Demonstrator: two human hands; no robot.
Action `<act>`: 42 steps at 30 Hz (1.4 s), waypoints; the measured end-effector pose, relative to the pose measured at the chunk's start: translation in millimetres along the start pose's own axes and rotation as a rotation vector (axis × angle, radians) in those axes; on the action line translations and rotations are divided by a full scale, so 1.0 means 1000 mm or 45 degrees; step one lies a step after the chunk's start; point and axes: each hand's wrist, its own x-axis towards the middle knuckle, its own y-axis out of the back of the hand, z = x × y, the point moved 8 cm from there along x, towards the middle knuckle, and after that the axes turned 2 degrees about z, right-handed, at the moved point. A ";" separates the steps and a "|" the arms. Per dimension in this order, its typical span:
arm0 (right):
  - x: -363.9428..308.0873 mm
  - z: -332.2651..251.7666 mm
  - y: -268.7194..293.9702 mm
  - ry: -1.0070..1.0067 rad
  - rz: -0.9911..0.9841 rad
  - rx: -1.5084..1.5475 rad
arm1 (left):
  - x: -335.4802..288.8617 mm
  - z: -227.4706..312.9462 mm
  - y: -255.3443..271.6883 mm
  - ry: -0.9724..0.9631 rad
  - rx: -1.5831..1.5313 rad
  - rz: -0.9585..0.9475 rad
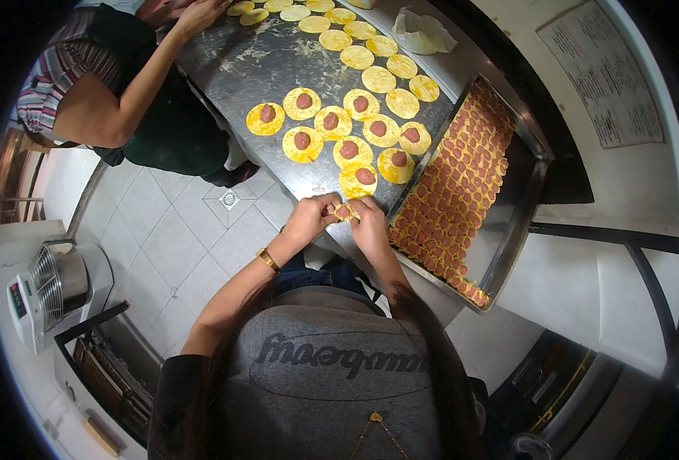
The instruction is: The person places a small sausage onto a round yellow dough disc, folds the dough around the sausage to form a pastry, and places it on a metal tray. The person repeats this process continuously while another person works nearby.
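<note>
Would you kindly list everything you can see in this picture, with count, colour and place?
Filled wrappers: about eleven, yellow with red-brown filling, mid table.
Plain wrappers: a dozen or more, yellow, far end of table.
Table: one, steel, floury, centre.
Tray: one, metal, right of table, rows of folded dumplings inside.
Bag: one, white, top.
Co-worker: one, dark apron, upper left, hand on table.
Mixer: one, white and steel, lower left.
Floor: pale tiles.
Wall sheet: one, right.
Left hand and right hand: both in a grip on one dumpling at the table edge.
</note>
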 end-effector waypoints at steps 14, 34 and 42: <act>-0.018 0.011 0.045 -0.123 0.256 0.492 | 0.015 -0.041 0.008 0.212 -0.263 -0.074; -0.152 0.185 0.221 -0.583 0.269 -0.164 | 0.035 0.000 -0.005 0.149 0.495 0.305; -0.155 0.178 0.220 -0.606 0.220 -0.173 | 0.033 0.005 -0.008 0.068 0.471 0.278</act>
